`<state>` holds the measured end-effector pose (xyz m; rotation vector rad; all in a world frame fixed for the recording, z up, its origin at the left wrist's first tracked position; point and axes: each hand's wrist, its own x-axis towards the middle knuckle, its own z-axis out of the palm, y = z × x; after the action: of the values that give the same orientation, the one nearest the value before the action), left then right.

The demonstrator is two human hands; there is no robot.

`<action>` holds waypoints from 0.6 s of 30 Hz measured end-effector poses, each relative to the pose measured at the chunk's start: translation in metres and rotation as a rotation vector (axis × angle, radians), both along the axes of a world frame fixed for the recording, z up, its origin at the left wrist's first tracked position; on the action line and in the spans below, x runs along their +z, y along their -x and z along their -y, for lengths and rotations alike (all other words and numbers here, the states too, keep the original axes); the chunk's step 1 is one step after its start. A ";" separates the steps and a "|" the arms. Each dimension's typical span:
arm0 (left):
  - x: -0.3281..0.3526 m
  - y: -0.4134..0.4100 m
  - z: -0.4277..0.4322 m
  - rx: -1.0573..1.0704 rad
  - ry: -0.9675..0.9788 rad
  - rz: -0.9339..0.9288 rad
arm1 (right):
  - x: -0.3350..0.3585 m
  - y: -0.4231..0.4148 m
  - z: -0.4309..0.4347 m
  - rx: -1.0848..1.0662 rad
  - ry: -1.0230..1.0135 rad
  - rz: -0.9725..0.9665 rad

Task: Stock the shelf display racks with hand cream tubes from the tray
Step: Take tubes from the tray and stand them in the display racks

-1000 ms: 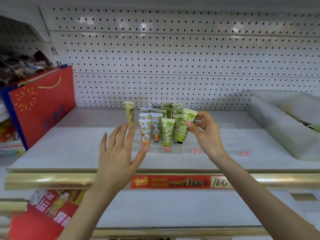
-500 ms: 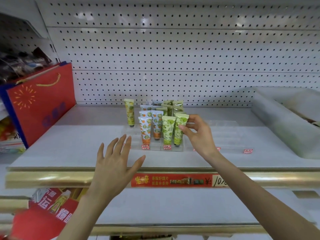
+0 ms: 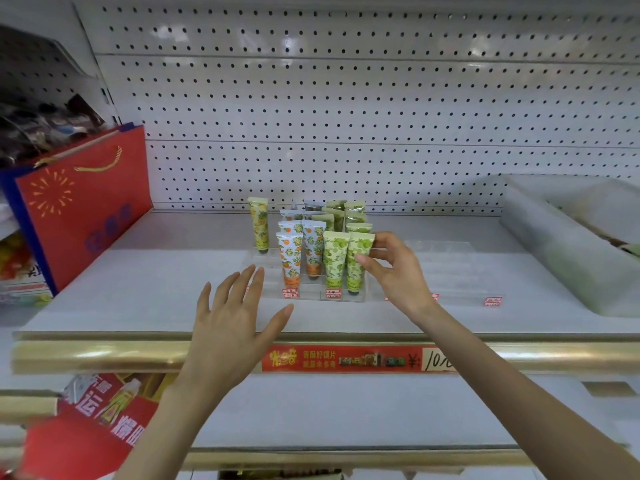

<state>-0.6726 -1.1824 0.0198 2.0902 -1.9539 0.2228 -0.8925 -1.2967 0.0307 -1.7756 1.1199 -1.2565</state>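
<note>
A clear acrylic display rack (image 3: 311,295) stands mid-shelf, holding several upright hand cream tubes: orange-patterned ones (image 3: 290,259) at the front left, green ones behind and to the right, and a yellow tube (image 3: 259,224) alone at the back left. My right hand (image 3: 391,271) pinches a green-patterned tube (image 3: 356,263) that stands upright in the rack's front right slot. With fingers spread and nothing in it, my left hand (image 3: 232,318) hovers over the shelf's front, left of the rack. A second clear rack (image 3: 460,268) with no tubes sits to the right.
A translucent plastic tray (image 3: 568,251) sits at the shelf's right end. A red gift bag (image 3: 83,202) leans at the left. White pegboard backs the shelf. A gold rail (image 3: 104,355) with a red price strip (image 3: 346,358) edges the front. Red packaging lies on the lower shelf.
My right hand has lowered the tilted green tube into the front right slot, where it now stands upright. My left hand has dropped lower and a little nearer to me.
</note>
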 end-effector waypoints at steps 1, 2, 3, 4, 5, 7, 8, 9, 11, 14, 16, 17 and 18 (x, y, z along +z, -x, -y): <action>0.001 0.000 -0.001 0.000 0.004 -0.004 | 0.001 0.001 -0.001 -0.002 0.003 -0.001; 0.003 -0.001 -0.001 0.000 0.010 -0.010 | 0.003 0.002 -0.002 -0.003 0.007 0.003; 0.005 -0.001 -0.002 -0.001 0.015 -0.016 | 0.004 0.003 -0.004 -0.005 0.010 0.008; 0.007 -0.002 -0.003 -0.001 0.023 -0.020 | 0.007 0.004 -0.005 -0.010 0.012 0.013; 0.010 -0.003 -0.004 0.000 0.033 -0.025 | 0.010 0.006 -0.007 -0.021 0.016 0.016; 0.017 -0.005 -0.006 -0.001 0.070 -0.036 | 0.016 0.010 -0.012 -0.064 0.029 0.001; 0.022 -0.006 -0.006 -0.002 0.087 -0.042 | 0.019 0.012 -0.015 -0.091 0.039 -0.019; 0.027 -0.007 -0.005 -0.003 0.104 -0.047 | 0.022 0.015 -0.018 -0.115 0.050 -0.050; 0.041 -0.007 -0.002 -0.011 0.150 -0.045 | 0.028 0.022 -0.027 -0.156 0.096 -0.174; 0.061 -0.003 0.003 -0.043 0.194 -0.021 | 0.036 0.035 -0.045 -0.219 0.186 -0.484; 0.069 0.003 0.004 -0.080 0.200 -0.023 | 0.039 0.046 -0.059 -0.275 0.228 -0.680; 0.072 0.008 0.005 -0.104 0.204 -0.025 | 0.039 0.052 -0.067 -0.305 0.236 -0.762; 0.073 0.013 0.005 -0.133 0.206 -0.025 | 0.039 0.058 -0.074 -0.337 0.232 -0.833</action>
<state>-0.6858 -1.1876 0.0930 1.8196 -1.9550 0.3527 -0.9509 -1.2225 0.0701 -2.4631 1.8450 -0.8323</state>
